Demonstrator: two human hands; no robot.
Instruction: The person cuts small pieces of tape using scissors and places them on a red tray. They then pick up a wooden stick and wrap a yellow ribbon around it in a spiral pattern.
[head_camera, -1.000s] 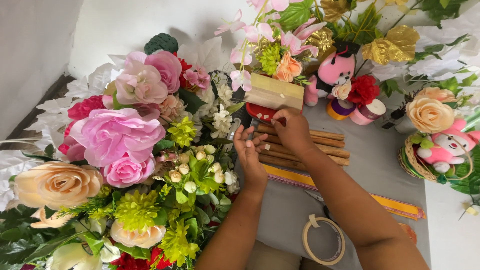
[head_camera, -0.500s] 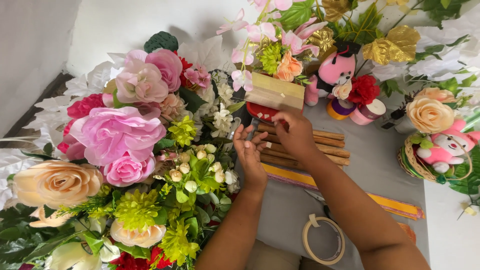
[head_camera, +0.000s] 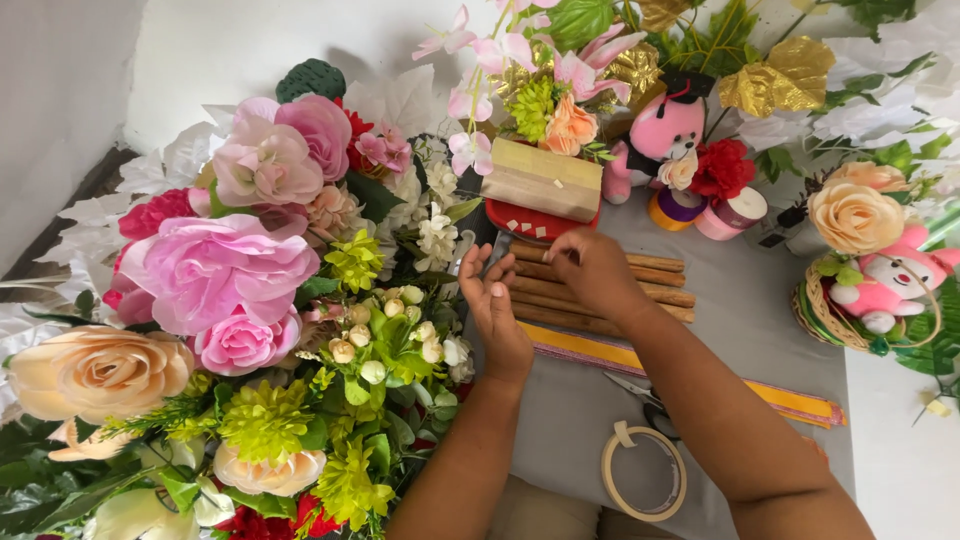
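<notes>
Both forearms reach forward. The left hand stands edge-up, palm facing right, fingers loosely curled. The right hand is knuckles-up, fingers bent toward the left.

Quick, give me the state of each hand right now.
Left hand: open, palm up beside the brown sticks, holding nothing that shows.
Right hand: fingers curled over the sticks; whether it grips anything cannot be told.

I am seeing the right hand covering the middle of the brown sticks, and whatever its fingertips are pinching is too small to tell. The scissors are lying half hidden under that forearm. The bottom edge is cutting off both arms.
</notes>
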